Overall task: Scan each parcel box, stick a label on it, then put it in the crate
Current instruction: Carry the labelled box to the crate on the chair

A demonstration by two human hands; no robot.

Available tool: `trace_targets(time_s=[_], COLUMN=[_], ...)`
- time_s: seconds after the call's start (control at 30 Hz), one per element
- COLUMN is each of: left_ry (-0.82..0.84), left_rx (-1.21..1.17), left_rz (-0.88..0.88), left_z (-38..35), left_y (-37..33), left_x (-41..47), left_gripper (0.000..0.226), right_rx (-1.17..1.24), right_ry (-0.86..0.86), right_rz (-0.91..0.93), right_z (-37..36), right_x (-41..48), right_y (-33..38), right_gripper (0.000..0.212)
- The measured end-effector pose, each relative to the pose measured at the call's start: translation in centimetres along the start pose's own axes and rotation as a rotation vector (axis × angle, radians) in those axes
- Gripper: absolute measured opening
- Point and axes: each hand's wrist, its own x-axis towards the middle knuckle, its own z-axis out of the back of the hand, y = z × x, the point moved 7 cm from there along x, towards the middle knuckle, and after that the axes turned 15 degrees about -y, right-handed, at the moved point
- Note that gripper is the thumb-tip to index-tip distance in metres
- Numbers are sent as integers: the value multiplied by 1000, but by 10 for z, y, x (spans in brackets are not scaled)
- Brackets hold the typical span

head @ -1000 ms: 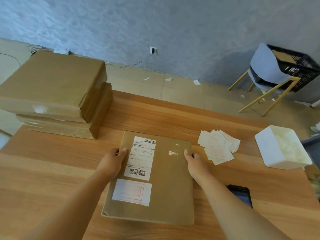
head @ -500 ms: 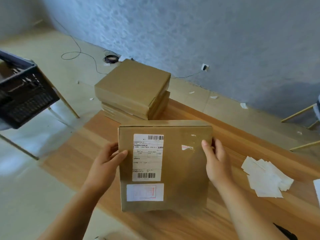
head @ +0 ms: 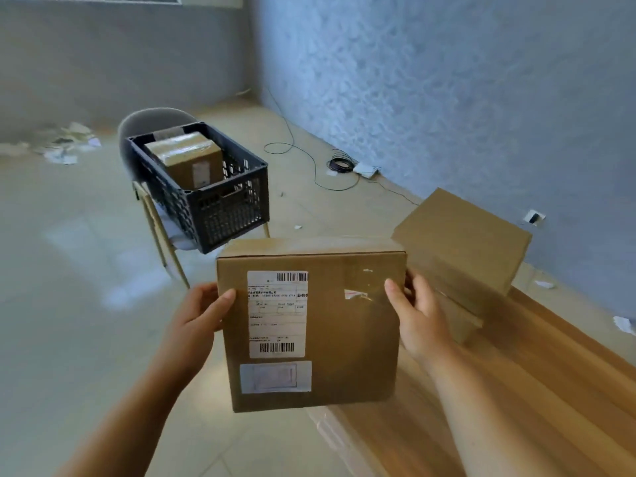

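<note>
A flat brown parcel box (head: pixel 344 325) hangs in the air past the table's left end, its face towards me. It carries a white shipping label with barcodes and a smaller white sticker below it. My left hand (head: pixel 201 316) grips its left edge, thumb on the front. My right hand (head: pixel 418 315) grips its right edge the same way. A black slatted crate (head: pixel 220 208) stands on a chair beyond the parcel, to the left. A taped brown box (head: pixel 187 160) lies inside the crate.
Two stacked brown parcels (head: pixel 461 249) sit on the wooden table (head: pixel 516 390) to the right. The crate's chair (head: pixel 155 201) has thin pale legs. A black cable (head: pixel 309 160) and paper scraps lie on the tiled floor by the blue wall.
Both hands lifted the parcel off the table and swung it left. My view turned left too, and the crate on the chair came fully into sight.
</note>
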Motion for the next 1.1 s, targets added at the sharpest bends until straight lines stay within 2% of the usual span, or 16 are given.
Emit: trace_targets(time_s=[0.23, 0.53, 0.77, 0.93, 1.1], left_ry=[-77, -141, -217, -247, -253], left_rx=[9, 44, 126, 30, 1], left_rz=[22, -20, -59, -98, -113], left_z=[79, 111, 127, 132, 127], left_y=[24, 27, -3, -32, -35], left_x=[83, 238, 371, 448, 523], left_gripper=[36, 24, 35, 54, 55], right_rx=[-93, -140, -11, 65, -50], right_ry=[119, 153, 158, 179, 145], right_rz=[67, 143, 159, 192, 196], right_z=[-135, -281, -384, -447, -501], right_x=[33, 137, 247, 313, 374], right_y=[27, 38, 88, 128, 145], right_gripper=[17, 19, 30, 34, 41])
